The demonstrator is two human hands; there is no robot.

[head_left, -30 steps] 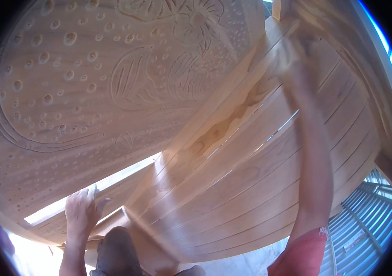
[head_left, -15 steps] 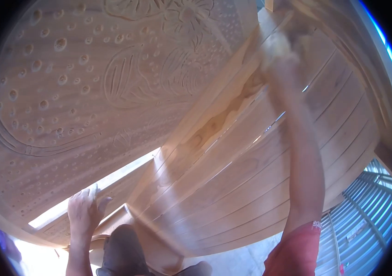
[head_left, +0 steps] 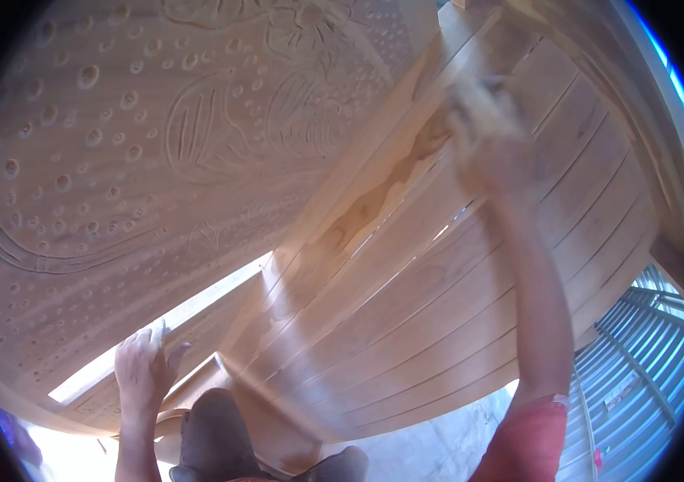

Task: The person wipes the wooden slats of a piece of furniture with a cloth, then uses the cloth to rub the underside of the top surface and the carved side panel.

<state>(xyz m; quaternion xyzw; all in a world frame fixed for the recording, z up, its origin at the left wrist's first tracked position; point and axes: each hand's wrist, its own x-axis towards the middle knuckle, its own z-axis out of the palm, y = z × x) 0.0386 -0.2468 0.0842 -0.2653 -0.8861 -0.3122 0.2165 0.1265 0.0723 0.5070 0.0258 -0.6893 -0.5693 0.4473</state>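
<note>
My left hand [head_left: 146,361] rests on the lower edge of the carved wooden panel [head_left: 129,209], its fingers over the bright slot [head_left: 197,312]. Its thumb stands apart and nothing shows in it. My right hand [head_left: 490,136] is smeared by motion over the upper part of the slatted wooden surface [head_left: 422,313], near the long dark-stained board [head_left: 366,210]. Something pale is blurred at its fingers; I cannot make out what it is or how the fingers are held.
A thick curved wooden rail [head_left: 639,120] runs along the right side. Corrugated metal sheeting [head_left: 639,386] lies below it at the lower right. My knees [head_left: 215,434] are at the bottom, beside a wooden corner piece [head_left: 269,418].
My right hand has moved down slightly along the slatted surface, with its forearm shifted right. The view has shifted a little; my left hand stays at the panel's edge.
</note>
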